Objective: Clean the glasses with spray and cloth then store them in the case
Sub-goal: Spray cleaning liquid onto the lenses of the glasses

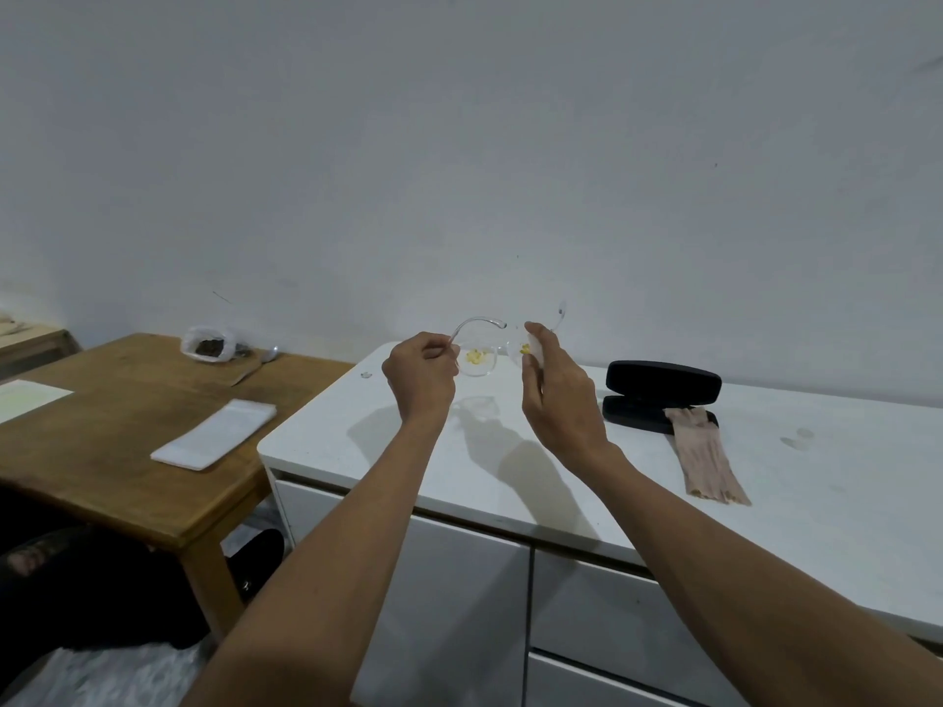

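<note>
Clear-framed glasses (479, 359) hang in the air above the white cabinet top (510, 466), near the wall. Yellow specks show on both lenses. My left hand (421, 377) pinches the left temple arm, which curves up and over to the right. My right hand (553, 395) grips the frame at the right lens, thumb up; the right temple pokes up behind it. A black glasses case (663, 382) lies open on the cabinet, to the right of my right hand. A beige cloth (706, 459) hangs out of the case and runs toward me. No spray bottle shows clearly.
A low wooden table (127, 451) stands left of the cabinet, carrying a folded white cloth (214, 433), a plastic bag with dark contents (209, 344) and a paper. A tiny clear object (366, 375) lies near the cabinet's back left corner. Cabinet drawers face me below.
</note>
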A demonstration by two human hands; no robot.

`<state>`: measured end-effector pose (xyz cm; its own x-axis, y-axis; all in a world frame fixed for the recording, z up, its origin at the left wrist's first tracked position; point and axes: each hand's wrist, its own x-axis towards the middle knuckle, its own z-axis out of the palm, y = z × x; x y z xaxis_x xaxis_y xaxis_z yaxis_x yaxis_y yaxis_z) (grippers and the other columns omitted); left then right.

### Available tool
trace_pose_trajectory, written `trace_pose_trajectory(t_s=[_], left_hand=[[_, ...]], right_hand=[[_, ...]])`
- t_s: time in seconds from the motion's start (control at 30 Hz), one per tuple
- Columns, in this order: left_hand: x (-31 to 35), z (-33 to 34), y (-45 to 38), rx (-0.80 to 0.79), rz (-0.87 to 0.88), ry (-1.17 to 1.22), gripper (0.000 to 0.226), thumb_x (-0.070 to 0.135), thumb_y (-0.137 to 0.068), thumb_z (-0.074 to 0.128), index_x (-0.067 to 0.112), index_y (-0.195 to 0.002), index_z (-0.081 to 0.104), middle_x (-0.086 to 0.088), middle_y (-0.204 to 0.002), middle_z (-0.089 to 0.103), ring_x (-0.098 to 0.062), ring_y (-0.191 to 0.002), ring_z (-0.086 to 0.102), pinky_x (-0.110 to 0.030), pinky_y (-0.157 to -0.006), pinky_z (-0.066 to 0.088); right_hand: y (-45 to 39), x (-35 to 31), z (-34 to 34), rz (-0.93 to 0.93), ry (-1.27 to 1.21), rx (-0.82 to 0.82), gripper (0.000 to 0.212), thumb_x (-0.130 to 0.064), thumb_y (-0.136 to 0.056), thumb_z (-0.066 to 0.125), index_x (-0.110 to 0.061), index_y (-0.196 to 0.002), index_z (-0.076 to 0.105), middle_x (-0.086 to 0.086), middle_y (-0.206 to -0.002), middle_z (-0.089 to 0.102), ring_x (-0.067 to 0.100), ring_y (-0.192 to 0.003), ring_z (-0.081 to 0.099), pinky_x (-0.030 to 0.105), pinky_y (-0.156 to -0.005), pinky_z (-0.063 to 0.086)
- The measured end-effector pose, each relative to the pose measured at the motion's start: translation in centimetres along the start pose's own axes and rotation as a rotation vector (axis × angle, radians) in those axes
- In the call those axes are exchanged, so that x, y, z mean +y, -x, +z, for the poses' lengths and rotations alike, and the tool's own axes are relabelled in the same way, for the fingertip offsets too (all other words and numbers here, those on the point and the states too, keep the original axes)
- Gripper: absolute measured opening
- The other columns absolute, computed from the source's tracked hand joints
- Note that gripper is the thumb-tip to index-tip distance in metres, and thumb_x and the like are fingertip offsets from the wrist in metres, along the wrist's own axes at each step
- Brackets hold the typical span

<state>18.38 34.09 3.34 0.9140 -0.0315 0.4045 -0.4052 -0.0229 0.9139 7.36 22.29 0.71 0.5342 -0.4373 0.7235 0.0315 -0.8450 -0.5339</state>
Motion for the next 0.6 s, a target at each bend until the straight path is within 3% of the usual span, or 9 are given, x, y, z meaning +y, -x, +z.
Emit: trace_pose_trajectory(t_s=[0.17, 0.23, 0.33, 0.43, 0.6], left_hand=[[0.0, 0.0, 0.0, 0.013, -0.021, 0.002, 0.006, -0.002, -0.081, 0.077, 0.001, -0.085, 0.075, -0.007, -0.064, 0.071, -0.025, -0.059, 0.070, -0.043, -0.072, 0.063], [-0.1, 0.0, 0.1, 0.018, -0.028, 0.011, 0.005, -0.003, -0.081, 0.076, 0.001, -0.084, 0.075, -0.005, -0.062, 0.070, -0.024, -0.058, 0.069, -0.043, -0.072, 0.063], [0.1, 0.2, 0.4, 0.027, -0.065, 0.047, 0.008, -0.003, -0.081, 0.075, 0.004, -0.082, 0.075, -0.003, -0.063, 0.071, -0.025, -0.060, 0.070, -0.043, -0.073, 0.064], [0.5, 0.4, 0.6, 0.028, -0.093, 0.081, 0.011, -0.004, -0.081, 0.075, 0.007, -0.079, 0.074, -0.002, -0.065, 0.072, -0.024, -0.060, 0.070, -0.040, -0.073, 0.064], [1.7, 0.5, 0.4, -0.020, -0.095, 0.120, 0.014, -0.005, -0.080, 0.076, 0.009, -0.077, 0.074, -0.010, -0.069, 0.073, -0.018, -0.053, 0.067, -0.033, -0.068, 0.061]], right_hand=[[0.3, 1.7, -2.3, 0.067, -0.030, 0.088, 0.039, -0.019, -0.105, 0.045, -0.021, -0.144, 0.048, -0.019, -0.066, 0.046, 0.005, -0.062, 0.049, 0.026, -0.067, 0.033], [0.6, 2.8, -3.5, 0.078, -0.005, 0.102, 0.039, -0.018, -0.105, 0.046, -0.020, -0.143, 0.049, -0.017, -0.061, 0.046, 0.001, -0.061, 0.049, 0.024, -0.062, 0.030], [0.9, 4.5, -4.6, 0.179, -0.042, 0.119, 0.035, -0.019, -0.105, 0.046, -0.021, -0.139, 0.052, -0.004, -0.054, 0.046, 0.008, -0.051, 0.046, 0.019, -0.054, 0.034], [1.0, 5.6, -4.8, 0.389, -0.276, 0.088, 0.029, -0.026, -0.104, 0.046, -0.031, -0.130, 0.058, 0.006, -0.062, 0.046, 0.018, -0.053, 0.045, 0.031, -0.055, 0.042], [0.0, 4.0, -4.6, 0.799, -0.861, 0.021, 0.025, -0.029, -0.104, 0.049, -0.030, -0.124, 0.065, 0.004, -0.071, 0.048, 0.013, -0.043, 0.031, 0.020, -0.042, 0.023]])
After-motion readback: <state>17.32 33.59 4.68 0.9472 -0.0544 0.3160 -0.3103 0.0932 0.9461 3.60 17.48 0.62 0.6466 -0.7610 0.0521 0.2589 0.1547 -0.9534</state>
